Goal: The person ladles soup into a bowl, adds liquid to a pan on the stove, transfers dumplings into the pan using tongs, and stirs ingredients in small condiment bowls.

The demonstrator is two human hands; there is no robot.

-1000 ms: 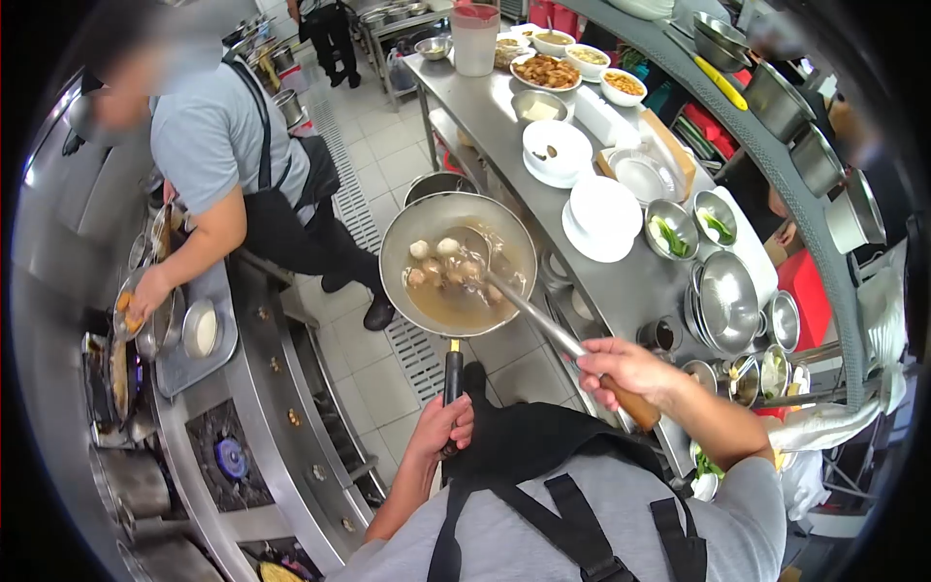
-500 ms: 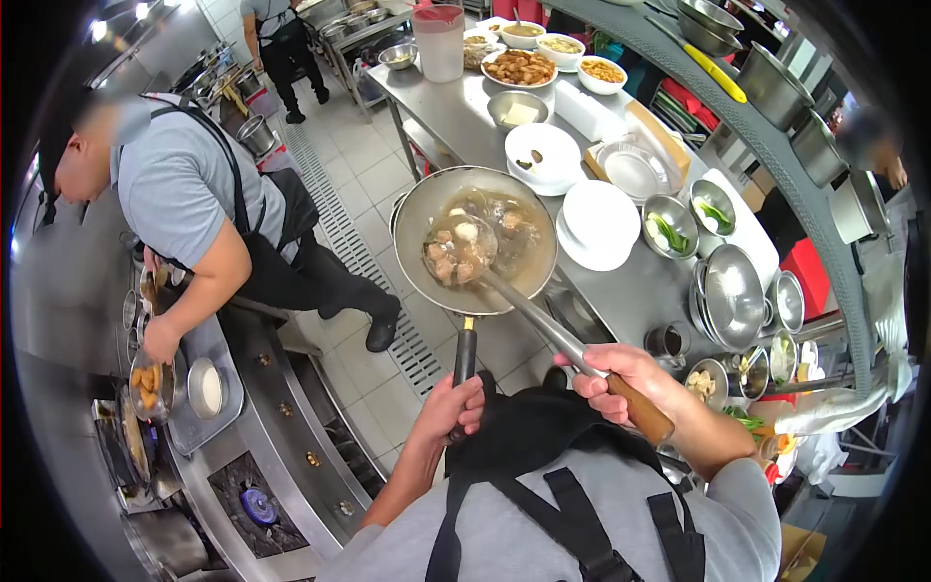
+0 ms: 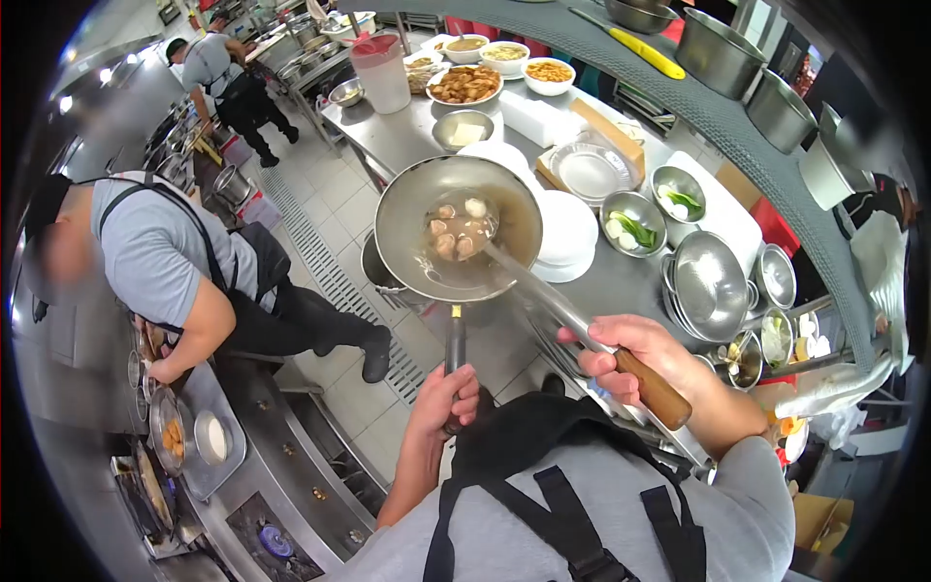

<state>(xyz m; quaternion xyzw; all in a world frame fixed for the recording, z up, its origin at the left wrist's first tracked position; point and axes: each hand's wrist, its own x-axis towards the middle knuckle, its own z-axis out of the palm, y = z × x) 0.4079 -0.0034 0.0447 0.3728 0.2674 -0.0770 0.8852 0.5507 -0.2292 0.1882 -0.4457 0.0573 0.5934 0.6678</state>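
Note:
My left hand (image 3: 446, 399) is wrapped round the dark handle of a round frying pan (image 3: 402, 218), held out in front of me above the floor. Brownish broth fills part of the pan. My right hand (image 3: 621, 357) grips a long metal ladle (image 3: 543, 288) close to its wooden handle end. The ladle's bowl is inside the pan and holds several pale brown meat chunks (image 3: 444, 244) and a whitish round piece (image 3: 475, 208). Just beyond the pan, white plates (image 3: 567, 233) are stacked on the steel table's near edge.
A steel table (image 3: 606, 276) runs along the right, bearing filled bowls, a pitcher (image 3: 380, 76) and metal bowls of greens (image 3: 632, 225). An overhead shelf (image 3: 621, 53) crosses above it. At left, a co-worker (image 3: 175, 242) stands by the stove, where a burner (image 3: 276, 541) shows blue.
The view has shifted, and the pan now covers some of the white dishes. My grip on pan and ladle is unchanged. The co-worker's hand has drawn back from the pan of golden pieces.

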